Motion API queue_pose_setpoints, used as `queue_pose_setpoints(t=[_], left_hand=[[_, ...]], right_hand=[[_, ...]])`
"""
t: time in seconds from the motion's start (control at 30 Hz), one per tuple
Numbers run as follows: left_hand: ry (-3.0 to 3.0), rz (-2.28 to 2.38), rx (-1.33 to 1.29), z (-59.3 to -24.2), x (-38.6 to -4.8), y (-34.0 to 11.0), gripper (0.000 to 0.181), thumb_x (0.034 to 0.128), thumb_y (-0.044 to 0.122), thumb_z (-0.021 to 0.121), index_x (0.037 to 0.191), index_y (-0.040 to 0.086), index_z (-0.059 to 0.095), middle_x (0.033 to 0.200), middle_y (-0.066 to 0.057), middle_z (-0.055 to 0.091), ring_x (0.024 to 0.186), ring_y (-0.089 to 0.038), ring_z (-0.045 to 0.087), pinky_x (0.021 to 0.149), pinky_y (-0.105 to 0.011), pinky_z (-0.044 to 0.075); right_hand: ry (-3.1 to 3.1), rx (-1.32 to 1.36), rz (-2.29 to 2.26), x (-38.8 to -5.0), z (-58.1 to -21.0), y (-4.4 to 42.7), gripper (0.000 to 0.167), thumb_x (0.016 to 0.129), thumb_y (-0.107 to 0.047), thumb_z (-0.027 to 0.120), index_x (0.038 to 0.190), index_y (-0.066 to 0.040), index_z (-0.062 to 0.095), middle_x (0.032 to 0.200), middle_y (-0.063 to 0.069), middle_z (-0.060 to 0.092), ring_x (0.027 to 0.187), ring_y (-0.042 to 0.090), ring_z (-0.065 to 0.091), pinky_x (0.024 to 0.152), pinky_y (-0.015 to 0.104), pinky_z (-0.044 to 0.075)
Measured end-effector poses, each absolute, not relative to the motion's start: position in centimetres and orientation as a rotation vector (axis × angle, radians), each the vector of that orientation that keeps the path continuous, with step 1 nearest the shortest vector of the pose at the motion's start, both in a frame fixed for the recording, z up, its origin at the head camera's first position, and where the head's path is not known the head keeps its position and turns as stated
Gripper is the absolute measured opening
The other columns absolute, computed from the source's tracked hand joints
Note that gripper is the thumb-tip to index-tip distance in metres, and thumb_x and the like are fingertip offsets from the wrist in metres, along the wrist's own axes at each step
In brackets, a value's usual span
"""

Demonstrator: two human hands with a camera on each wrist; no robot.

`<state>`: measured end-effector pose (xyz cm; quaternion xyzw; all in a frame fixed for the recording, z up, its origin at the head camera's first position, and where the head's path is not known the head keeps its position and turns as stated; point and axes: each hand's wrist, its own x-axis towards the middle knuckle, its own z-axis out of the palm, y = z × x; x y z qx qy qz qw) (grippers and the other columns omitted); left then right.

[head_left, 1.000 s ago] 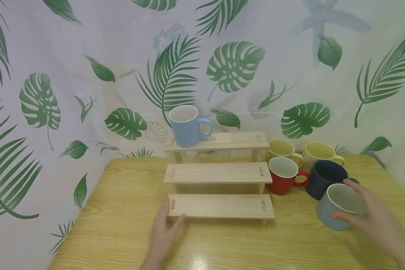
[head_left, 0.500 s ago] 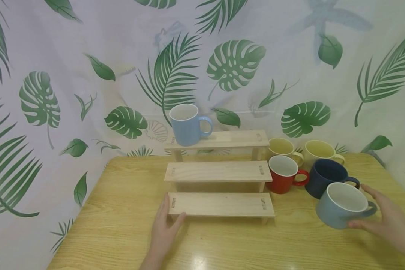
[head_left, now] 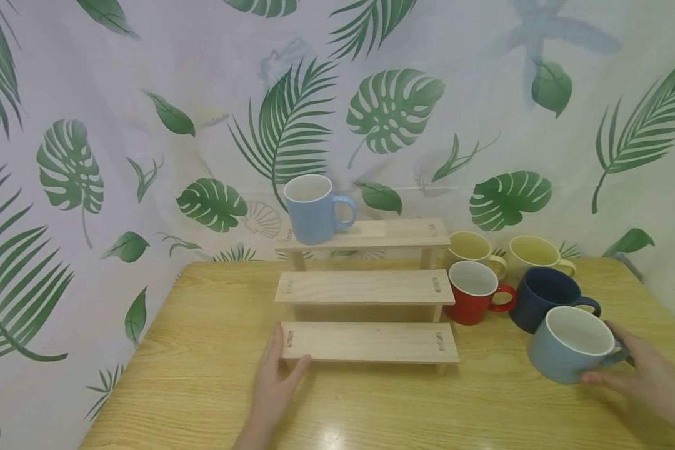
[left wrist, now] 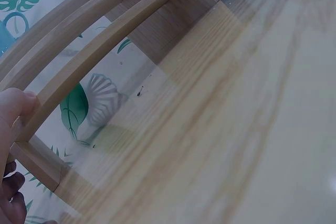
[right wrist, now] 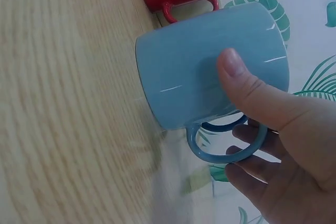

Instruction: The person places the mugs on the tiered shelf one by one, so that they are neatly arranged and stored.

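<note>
A three-tier wooden shelf [head_left: 371, 342] stands on the table. My left hand [head_left: 272, 378] grips the left end of its lowest board, with the thumb [left wrist: 21, 100] on the front edge and the other fingers curled by the end leg. At the right, my right hand [head_left: 644, 378] holds a light blue mug [right wrist: 205, 66] at its handle side. The thumb [right wrist: 233, 69] presses on the mug's wall, and the other fingers bend around the handle [right wrist: 226, 157]. The mug looks slightly tilted; whether its base touches the table I cannot tell.
Another light blue mug [head_left: 310, 215] sits on the top board's left end. Right of the shelf stand a red mug [head_left: 469, 303], a dark blue mug [head_left: 531, 309] and two yellow mugs, one [head_left: 469, 245] behind the red mug. A leaf-print cloth [head_left: 405, 37] hangs behind the table [head_left: 202, 350].
My right hand has shifted right, from over the light blue mug's rim to its handle side, uncovering the mug's opening. The mug stays in about the same spot. My left hand has not moved.
</note>
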<state>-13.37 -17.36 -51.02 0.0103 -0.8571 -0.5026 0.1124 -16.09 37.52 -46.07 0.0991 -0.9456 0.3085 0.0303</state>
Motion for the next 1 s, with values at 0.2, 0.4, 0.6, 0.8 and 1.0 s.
queue_pose_setpoints(t=[0.2, 0.4, 0.6, 0.8, 1.0], left_hand=[[-2.511, -1.494, 0.028, -50.9, -13.3, -17.4, 0.087, 0.0884, 0.047, 0.063, 0.152, 0.009, 0.018, 0.157, -0.01, 0.016, 0.143, -0.029, 0.015, 0.115, -0.05, 0.012], [-2.515, -1.507, 0.032, -50.8, -13.2, -17.3, 0.088, 0.0884, 0.048, 0.062, 0.153, 0.008, 0.018, 0.158, -0.008, 0.016, 0.143, -0.027, 0.015, 0.116, -0.047, 0.012], [-2.518, -1.51, 0.038, -50.8, -13.3, -17.3, 0.088, 0.0882, 0.049, 0.062, 0.153, 0.009, 0.017, 0.158, -0.008, 0.016, 0.143, -0.027, 0.015, 0.116, -0.047, 0.011], [-2.51, -1.535, 0.042, -50.8, -13.3, -17.3, 0.088, 0.0884, 0.049, 0.062, 0.153, 0.01, 0.017, 0.158, -0.007, 0.015, 0.143, -0.028, 0.014, 0.116, -0.048, 0.011], [-2.515, -1.532, 0.052, -50.8, -13.3, -17.3, 0.088, 0.0883, 0.049, 0.061, 0.153, 0.011, 0.017, 0.158, -0.007, 0.016, 0.143, -0.028, 0.015, 0.116, -0.049, 0.011]], right_hand=[[-2.967, 0.22, 0.779, -16.2, -45.8, 37.4, 0.092, 0.07, -0.031, 0.084, 0.129, 0.02, 0.037, 0.12, 0.047, 0.044, 0.104, 0.064, 0.042, 0.077, 0.071, 0.04], [-3.057, 0.157, 0.669, -16.3, -45.2, 37.5, 0.086, 0.069, -0.04, 0.083, 0.12, 0.018, 0.047, 0.116, 0.044, 0.049, 0.104, 0.064, 0.044, 0.076, 0.07, 0.042], [-3.045, 0.158, 0.584, -16.2, -45.2, 37.8, 0.075, 0.067, -0.042, 0.083, 0.11, 0.014, 0.058, 0.099, 0.036, 0.062, 0.091, 0.057, 0.056, 0.07, 0.065, 0.046], [-3.081, 0.147, 0.514, -16.1, -45.3, 37.9, 0.068, 0.067, -0.046, 0.081, 0.101, 0.011, 0.065, 0.092, 0.033, 0.065, 0.086, 0.055, 0.059, 0.068, 0.063, 0.048], [-3.08, 0.207, 0.507, -15.7, -45.1, 37.5, 0.056, 0.069, -0.041, 0.081, 0.097, 0.007, 0.069, 0.085, 0.024, 0.068, 0.08, 0.047, 0.063, 0.068, 0.06, 0.05]])
